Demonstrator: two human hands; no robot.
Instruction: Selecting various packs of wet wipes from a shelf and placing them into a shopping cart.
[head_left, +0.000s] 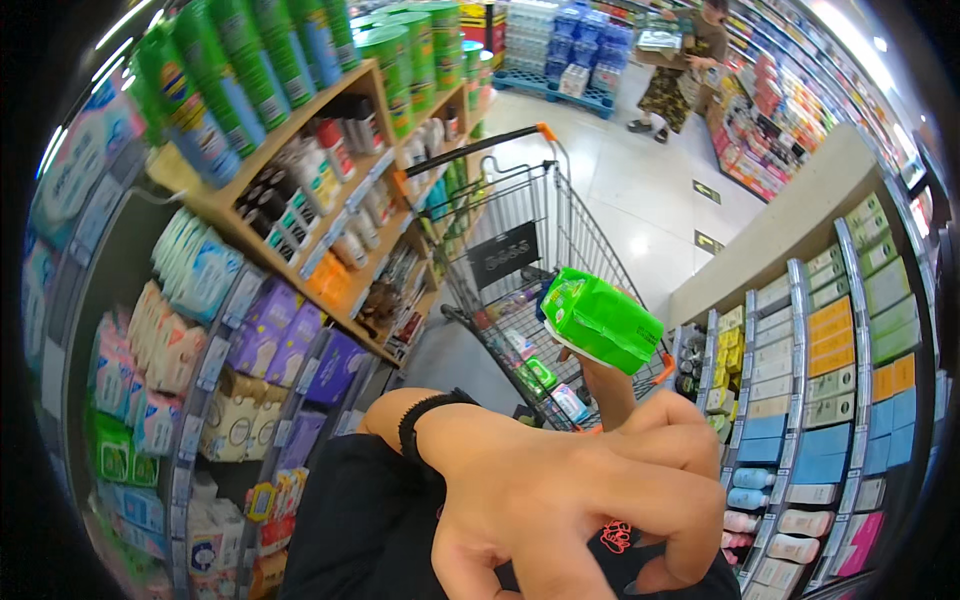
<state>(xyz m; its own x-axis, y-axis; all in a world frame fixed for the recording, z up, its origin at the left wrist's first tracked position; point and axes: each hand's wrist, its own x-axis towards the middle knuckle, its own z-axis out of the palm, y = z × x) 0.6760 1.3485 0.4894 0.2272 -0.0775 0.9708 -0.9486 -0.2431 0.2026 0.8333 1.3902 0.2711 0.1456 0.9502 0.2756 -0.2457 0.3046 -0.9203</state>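
Observation:
My right hand (609, 382) holds up a bright green soft plastic pack (600, 322) with printing on it, gripping it from below over the near end of a shopping cart. My left hand (570, 487) is close to the camera, back of the hand up, with a black band on the wrist. Its fingers are bent and spread, and no object shows in them. It covers part of my right forearm and my black clothing. In the wire shopping cart (517, 300) lie a smaller green pack (538, 375), a white-and-blue pack (570, 403) and other packaged goods.
Shelves of sanitary pads (199, 255) and purple packs (274, 330) line the left. Green spray cans (202, 112) stand on a wooden shelf unit (330, 247). Boxed goods (829, 337) fill the right shelves. A person (675, 67) carrying things stands farther down the tiled aisle (600, 157).

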